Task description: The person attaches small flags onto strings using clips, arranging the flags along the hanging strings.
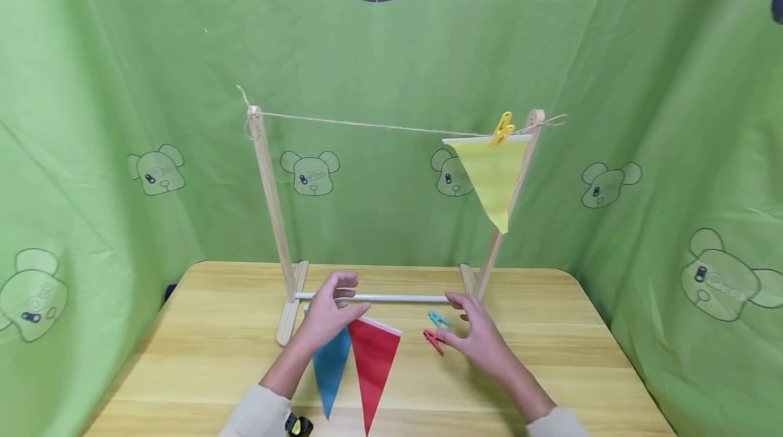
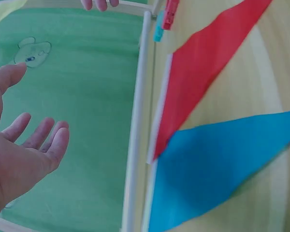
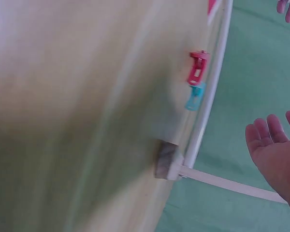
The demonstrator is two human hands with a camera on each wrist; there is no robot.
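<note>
My left hand (image 1: 330, 311) hovers over the tops of a blue pennant (image 1: 332, 368) and a red pennant (image 1: 375, 362), its fingers loosely bent with nothing in them. The red pennant overlaps the blue one's edge on the table. To the right, my right hand (image 1: 480, 338) is raised beside a red clothespin (image 1: 435, 341) and a blue clothespin (image 1: 438, 319); its fingers are spread and hold nothing, as the right wrist view shows too. A yellow pennant (image 1: 492, 175) hangs from the string (image 1: 367, 126) near its right end, pinched by a yellow clothespin (image 1: 502, 129).
Two wooden posts, left (image 1: 272, 206) and right (image 1: 523, 182), carry the string. A white rod (image 1: 391, 298) joins their feet low over the wooden table (image 1: 550, 355). Green printed cloth (image 1: 379, 219) surrounds the table at the back and sides.
</note>
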